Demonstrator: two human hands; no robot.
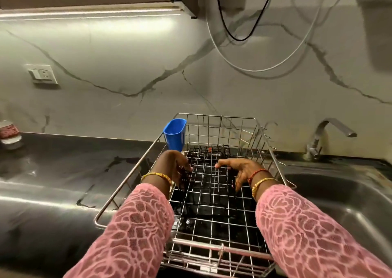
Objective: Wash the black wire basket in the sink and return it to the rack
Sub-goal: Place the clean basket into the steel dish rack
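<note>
The big silver rack (212, 129) sat on the dark counter (53, 171), and everything else is told from it. Inside the rack, toward its back half, lay the black wire basket (209, 156). It rested on the rack's wire floor, and its far end reached close to the rack's back wall.

Both hands were down inside the rack, one on each side of the black wire basket. The left hand (177, 165) was at the basket's left side. Its fingers were curled down over the black wires there, and it seemed to grip the edge, though the dark wires made that hard to see. The right hand (239, 169) was at the basket's right side. Its thumb pointed in toward the middle and its fingers bent downward along the black wires. I could not tell for sure if those fingers were holding a wire or only touching it.

Both arms wore pink lacy sleeves (137, 224), with gold bangles (157, 176) at the wrists.

A blue cup (175, 134) hung on the rack's back left corner. The sink (339, 197) was just to the right of the rack, and the tap (331, 133) stood behind the sink, near the rack's back right corner. A wall socket (42, 73) was on the wall, far to the left of the rack and higher up.
</note>
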